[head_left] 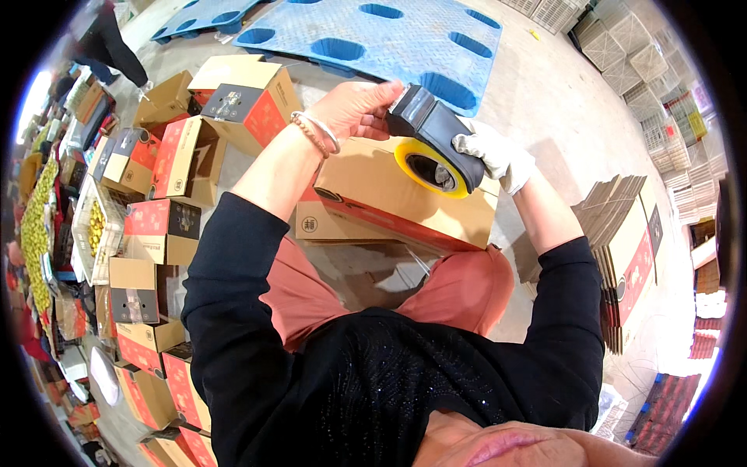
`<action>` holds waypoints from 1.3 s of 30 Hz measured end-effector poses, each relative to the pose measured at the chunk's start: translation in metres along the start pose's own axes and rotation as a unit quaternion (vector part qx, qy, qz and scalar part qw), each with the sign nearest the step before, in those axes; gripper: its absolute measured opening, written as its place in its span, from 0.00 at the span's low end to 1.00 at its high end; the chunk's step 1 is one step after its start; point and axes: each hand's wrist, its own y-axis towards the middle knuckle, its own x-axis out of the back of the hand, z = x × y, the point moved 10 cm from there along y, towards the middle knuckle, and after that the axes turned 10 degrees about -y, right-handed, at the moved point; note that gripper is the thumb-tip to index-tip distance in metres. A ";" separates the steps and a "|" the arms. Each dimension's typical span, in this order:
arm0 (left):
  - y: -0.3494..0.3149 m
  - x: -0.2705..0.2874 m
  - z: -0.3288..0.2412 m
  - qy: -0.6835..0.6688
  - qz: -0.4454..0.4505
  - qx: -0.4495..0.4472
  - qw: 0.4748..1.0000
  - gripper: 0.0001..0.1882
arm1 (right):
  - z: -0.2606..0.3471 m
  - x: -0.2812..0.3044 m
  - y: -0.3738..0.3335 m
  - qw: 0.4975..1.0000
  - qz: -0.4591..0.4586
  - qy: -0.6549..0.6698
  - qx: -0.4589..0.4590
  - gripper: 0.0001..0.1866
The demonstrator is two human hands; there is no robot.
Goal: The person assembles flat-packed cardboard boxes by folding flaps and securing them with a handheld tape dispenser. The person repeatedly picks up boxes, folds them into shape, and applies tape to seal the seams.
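My right hand (498,156), in a white glove, grips a black tape dispenser (445,132) loaded with a roll of yellow-edged tape (403,156). The dispenser is held tilted above a tan and red cardboard box (389,183) that lies in front of my knees. At the dispenser's upper left end is my bare left hand (354,110), its fingers loosely bent and apart. One fingertip reaches the dispenser's edge and is slightly blurred. Whether it touches the tape's end I cannot tell. A bracelet and a bangle circle my left wrist.
Several open boxes (183,159) line my left side, beside a white crate (92,226) of yellow fruit. Blue plastic pallets (412,39) lie ahead. Flattened cartons (622,257) stand stacked at right, with pale crates (650,93) beyond. A person (109,39) is at far left.
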 end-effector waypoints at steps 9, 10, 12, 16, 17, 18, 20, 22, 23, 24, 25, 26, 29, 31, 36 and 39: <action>-0.004 0.006 -0.003 -0.039 0.064 -0.004 0.997 0.14 | 0.006 -0.003 -0.004 1.000 -0.008 -0.012 0.004 0.36; -0.006 0.003 -0.002 -0.057 0.068 -0.010 0.996 0.13 | 0.005 -0.003 -0.004 1.000 -0.014 -0.012 0.000 0.36; -0.005 0.001 0.000 -0.071 0.070 -0.013 0.995 0.12 | 0.004 -0.003 -0.004 1.000 -0.012 -0.008 -0.005 0.36; -0.003 -0.003 -0.001 -0.031 0.044 -0.004 0.999 0.12 | 0.003 -0.002 -0.002 1.000 -0.006 -0.011 -0.003 0.37; -0.003 -0.003 -0.002 -0.014 0.033 -0.001 0.999 0.11 | 0.004 -0.002 -0.002 1.000 -0.011 -0.016 -0.002 0.37; -0.001 -0.001 -0.003 -0.001 0.036 -0.009 0.999 0.11 | 0.004 -0.001 -0.002 1.000 -0.011 -0.023 -0.004 0.37; 0.008 0.009 -0.005 0.026 0.042 -0.024 0.999 0.11 | 0.003 0.000 -0.002 0.999 -0.010 -0.036 -0.008 0.37; 0.012 0.018 -0.011 -0.001 0.026 -0.034 0.999 0.10 | 0.004 0.001 -0.003 0.999 -0.011 -0.037 0.003 0.38; 0.012 0.021 -0.014 -0.014 0.016 -0.039 0.999 0.10 | 0.005 0.001 -0.003 0.999 -0.011 -0.037 0.009 0.38; 0.010 0.021 -0.014 -0.028 0.021 -0.030 0.999 0.10 | 0.004 0.001 -0.003 0.999 -0.014 -0.049 0.008 0.38; 0.005 0.019 -0.014 -0.042 0.026 -0.022 0.999 0.11 | 0.005 0.002 -0.004 0.998 -0.017 -0.061 0.007 0.37; 0.004 0.015 -0.012 -0.057 0.035 -0.011 0.998 0.11 | 0.004 0.004 -0.005 0.997 -0.024 -0.072 0.004 0.37; -0.005 -0.008 -0.017 0.002 0.059 -0.015 0.998 0.12 | 0.006 0.001 -0.006 0.998 -0.025 -0.060 -0.004 0.36; -0.003 -0.014 -0.017 0.065 0.059 -0.013 0.996 0.10 | 0.010 -0.003 -0.006 0.999 -0.016 -0.051 0.002 0.35; 0.006 -0.009 -0.015 0.086 0.072 -0.004 0.994 0.08 | 0.010 -0.001 -0.008 0.998 -0.020 -0.065 0.000 0.35; 0.010 -0.007 -0.014 0.068 0.077 -0.001 0.995 0.08 | 0.009 -0.001 -0.008 0.999 -0.013 -0.052 -0.001 0.35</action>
